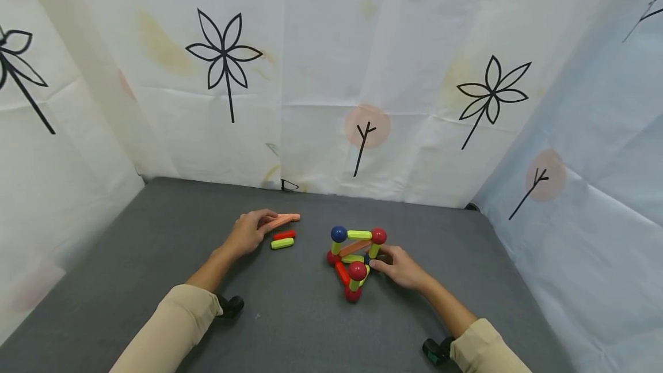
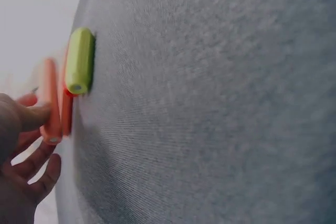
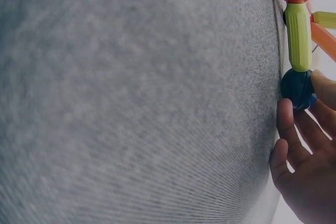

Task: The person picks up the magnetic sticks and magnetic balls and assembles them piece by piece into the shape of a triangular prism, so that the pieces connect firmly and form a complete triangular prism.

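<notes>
My left hand (image 1: pixel 250 230) pinches an orange magnetic stick (image 2: pixel 51 98) between thumb and fingers, its far end slightly blurred in the left wrist view. Another orange stick (image 1: pixel 294 217) lies right behind it on the table. Just nearer are a red stick (image 1: pixel 284 235) and a yellow-green stick (image 1: pixel 282 243), side by side. To the right stands a frame of balls and sticks, with a red ball (image 1: pixel 378 236) and a dark blue ball (image 1: pixel 339 234) on top. My right hand (image 1: pixel 401 268) holds a low blue ball (image 3: pixel 297 88) at the frame's right side, thumb and fingers around it.
Dark grey cloth covers the table (image 1: pixel 290 327). A white printed curtain (image 1: pixel 316 73) closes off the back and both sides. The frame's front upright carries a red ball (image 1: pixel 357 271) on top, nearest me.
</notes>
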Action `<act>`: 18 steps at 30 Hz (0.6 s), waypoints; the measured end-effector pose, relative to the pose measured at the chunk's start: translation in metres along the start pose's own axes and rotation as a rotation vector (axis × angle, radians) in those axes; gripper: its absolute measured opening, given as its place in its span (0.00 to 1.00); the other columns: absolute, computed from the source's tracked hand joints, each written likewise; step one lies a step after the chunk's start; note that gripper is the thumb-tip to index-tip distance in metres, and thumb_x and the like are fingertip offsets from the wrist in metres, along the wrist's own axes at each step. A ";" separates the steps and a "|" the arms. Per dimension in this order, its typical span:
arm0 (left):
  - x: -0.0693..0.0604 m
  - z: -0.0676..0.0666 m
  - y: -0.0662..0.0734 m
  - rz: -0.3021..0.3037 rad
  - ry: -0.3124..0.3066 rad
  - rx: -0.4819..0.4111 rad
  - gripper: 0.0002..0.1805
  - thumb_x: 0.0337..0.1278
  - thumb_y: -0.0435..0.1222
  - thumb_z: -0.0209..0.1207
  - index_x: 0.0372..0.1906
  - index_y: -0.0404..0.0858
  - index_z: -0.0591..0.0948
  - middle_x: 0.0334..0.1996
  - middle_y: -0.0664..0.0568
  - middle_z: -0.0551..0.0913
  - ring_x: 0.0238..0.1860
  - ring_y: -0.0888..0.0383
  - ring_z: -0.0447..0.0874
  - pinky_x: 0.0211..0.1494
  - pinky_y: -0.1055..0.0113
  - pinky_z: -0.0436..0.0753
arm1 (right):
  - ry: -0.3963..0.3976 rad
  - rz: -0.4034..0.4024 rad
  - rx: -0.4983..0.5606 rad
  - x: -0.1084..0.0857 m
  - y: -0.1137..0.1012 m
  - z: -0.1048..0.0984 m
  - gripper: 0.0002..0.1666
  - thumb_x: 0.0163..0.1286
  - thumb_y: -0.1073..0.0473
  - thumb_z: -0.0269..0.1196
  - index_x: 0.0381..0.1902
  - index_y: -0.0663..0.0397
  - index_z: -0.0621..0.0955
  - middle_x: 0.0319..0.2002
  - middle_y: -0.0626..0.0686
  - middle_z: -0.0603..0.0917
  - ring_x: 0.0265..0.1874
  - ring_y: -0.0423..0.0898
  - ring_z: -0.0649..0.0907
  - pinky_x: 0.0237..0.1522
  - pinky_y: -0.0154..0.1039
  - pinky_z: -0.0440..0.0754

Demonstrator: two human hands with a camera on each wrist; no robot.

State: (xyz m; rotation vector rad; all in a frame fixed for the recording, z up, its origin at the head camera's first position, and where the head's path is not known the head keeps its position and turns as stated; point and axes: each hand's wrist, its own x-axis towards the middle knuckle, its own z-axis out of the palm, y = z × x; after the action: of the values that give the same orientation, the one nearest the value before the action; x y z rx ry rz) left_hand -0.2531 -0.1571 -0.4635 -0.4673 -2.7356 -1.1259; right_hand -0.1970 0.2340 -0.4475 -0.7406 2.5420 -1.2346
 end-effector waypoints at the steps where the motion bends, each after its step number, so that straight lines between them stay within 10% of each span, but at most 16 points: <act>1: -0.002 -0.001 0.004 -0.012 0.018 -0.049 0.18 0.63 0.30 0.63 0.57 0.34 0.81 0.47 0.41 0.86 0.47 0.45 0.84 0.49 0.48 0.81 | 0.000 0.005 0.001 0.000 0.000 -0.001 0.18 0.75 0.61 0.59 0.57 0.67 0.78 0.51 0.60 0.83 0.50 0.56 0.83 0.48 0.41 0.80; 9: -0.016 0.006 0.054 -0.047 -0.063 -0.595 0.29 0.66 0.31 0.61 0.69 0.29 0.68 0.55 0.33 0.81 0.55 0.40 0.81 0.50 0.59 0.84 | 0.003 0.008 -0.016 0.001 0.006 -0.003 0.18 0.75 0.61 0.59 0.57 0.66 0.78 0.48 0.58 0.83 0.44 0.51 0.81 0.42 0.37 0.79; 18: -0.031 0.046 0.082 -0.126 -0.278 -0.782 0.31 0.63 0.33 0.64 0.68 0.26 0.68 0.52 0.39 0.82 0.55 0.46 0.80 0.53 0.58 0.83 | -0.006 0.001 -0.006 0.001 0.005 -0.001 0.19 0.76 0.60 0.59 0.58 0.66 0.78 0.52 0.59 0.83 0.51 0.55 0.82 0.50 0.40 0.79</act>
State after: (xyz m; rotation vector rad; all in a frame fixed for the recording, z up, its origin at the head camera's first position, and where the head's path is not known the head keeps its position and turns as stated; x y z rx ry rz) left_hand -0.1971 -0.0765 -0.4497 -0.5691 -2.4476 -2.3178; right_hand -0.1999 0.2369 -0.4510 -0.7422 2.5421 -1.2236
